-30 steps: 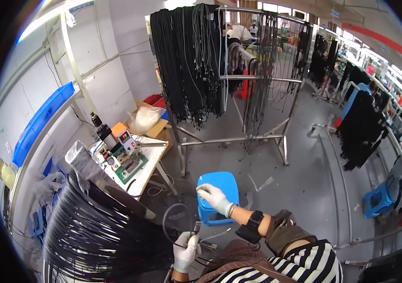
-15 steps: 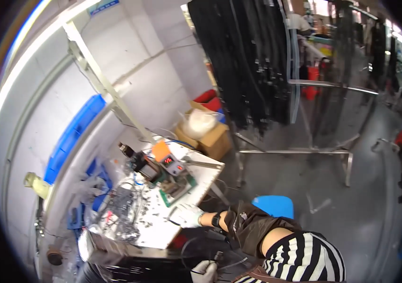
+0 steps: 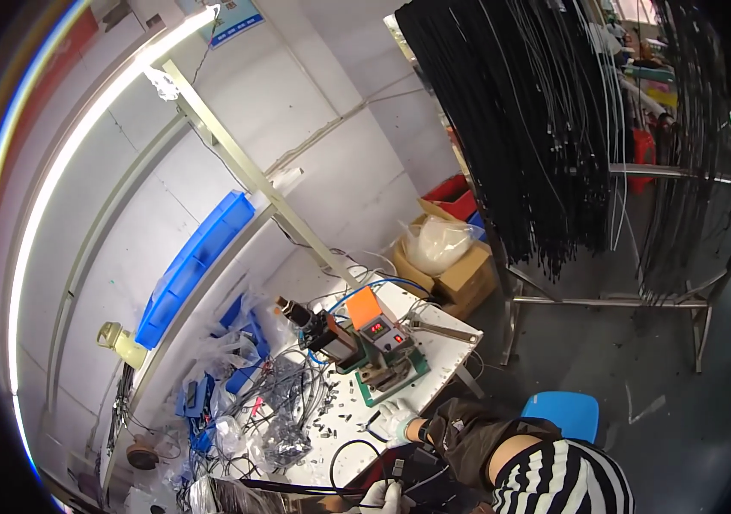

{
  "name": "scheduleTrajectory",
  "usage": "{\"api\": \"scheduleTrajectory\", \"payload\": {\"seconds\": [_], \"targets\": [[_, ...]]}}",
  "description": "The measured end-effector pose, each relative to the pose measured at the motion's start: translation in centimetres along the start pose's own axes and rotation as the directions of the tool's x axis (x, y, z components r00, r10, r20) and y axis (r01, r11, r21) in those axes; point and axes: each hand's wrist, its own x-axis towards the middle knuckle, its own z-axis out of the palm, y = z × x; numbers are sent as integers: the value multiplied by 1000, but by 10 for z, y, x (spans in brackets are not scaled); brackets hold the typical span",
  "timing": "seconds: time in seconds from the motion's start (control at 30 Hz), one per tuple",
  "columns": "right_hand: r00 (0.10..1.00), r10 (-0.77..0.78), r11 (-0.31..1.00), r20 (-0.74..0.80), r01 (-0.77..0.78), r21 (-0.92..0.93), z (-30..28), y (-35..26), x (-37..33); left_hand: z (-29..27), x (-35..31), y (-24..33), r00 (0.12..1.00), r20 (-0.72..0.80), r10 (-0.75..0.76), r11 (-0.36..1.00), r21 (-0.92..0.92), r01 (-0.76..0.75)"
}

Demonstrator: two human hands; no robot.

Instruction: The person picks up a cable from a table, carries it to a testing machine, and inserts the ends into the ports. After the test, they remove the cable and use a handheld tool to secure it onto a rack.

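Note:
At the lower edge, my left hand [image 3: 380,497], in a white glove, is closed on a black cable [image 3: 334,458]. A small connector [image 3: 397,468] sticks up above its fingers, and the cable bends in a loop beside it. My right hand [image 3: 395,422], also gloved, is at the table's near edge, its fingers closed around a small dark item too unclear to name. Just beyond it stands a small bench machine with a green base [image 3: 395,377]. An orange-topped control box [image 3: 376,321] with a lit red display is mounted beside it. Small dark pieces [image 3: 329,420] lie scattered on the white table [image 3: 447,343].
Tangled cables and clear plastic bags [image 3: 284,437] cover the table's left side. A long blue tray [image 3: 194,270] rests on the shelf above. Behind the table is a cardboard box [image 3: 464,278]. Black cables [image 3: 520,154] hang from a metal rack; a blue stool [image 3: 563,413] stands right.
The view has swung left, so the scene sits further right and sharper. My left hand still holds the cable, its connector now raised higher. My right hand stays by the table edge.

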Motion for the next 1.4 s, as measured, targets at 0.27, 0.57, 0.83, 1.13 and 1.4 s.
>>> {"api": "scheduleTrajectory", "payload": {"seconds": [0.27,0.57,0.83,1.13,1.4], "targets": [[994,6,996,105,2,-84,17,-4,41,3,5,4,1000,-13,8,999,40,-7],[999,26,-37,-30,31,999,-57,40,-112,11,-2,27,1000,-23,12,1000,-18,-13],[836,452,-200,-312,436,878,-128,54,-280,97,6,60,910,405,92,996,-38,-84],[397,677,453,-619,438,776,-190,23,-323,154,7,94,911,303,279,935,-300,-186],[435,490,486,-755,583,651,-210,29,-319,144,20,89,908,317,273,934,-315,-171]]}}
